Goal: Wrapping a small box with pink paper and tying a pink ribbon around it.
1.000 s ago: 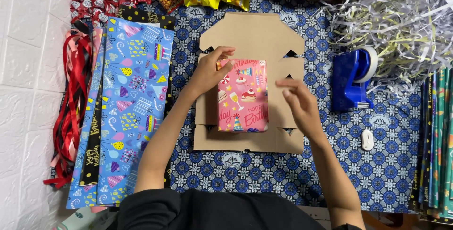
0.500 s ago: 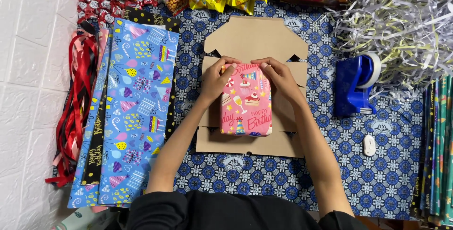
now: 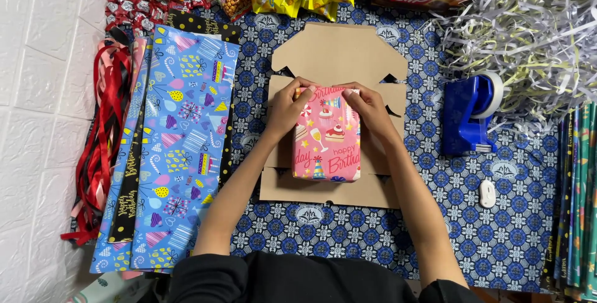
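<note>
Both hands, left [image 3: 287, 107] and right [image 3: 372, 109], pinch the far end of the pink parcel [image 3: 327, 135] lying on flat cardboard [image 3: 339, 54]; loosened fingers could let the folded paper spring open.

Black short sleeves, bare forearms, left hand [image 3: 287, 109] and right hand [image 3: 372, 107] without rings or gloves.

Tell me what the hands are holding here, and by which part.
Both the left hand and right hand grip the pink wrapped parcel at its far end, one on each far corner, as it lies on the flat cardboard.
</note>
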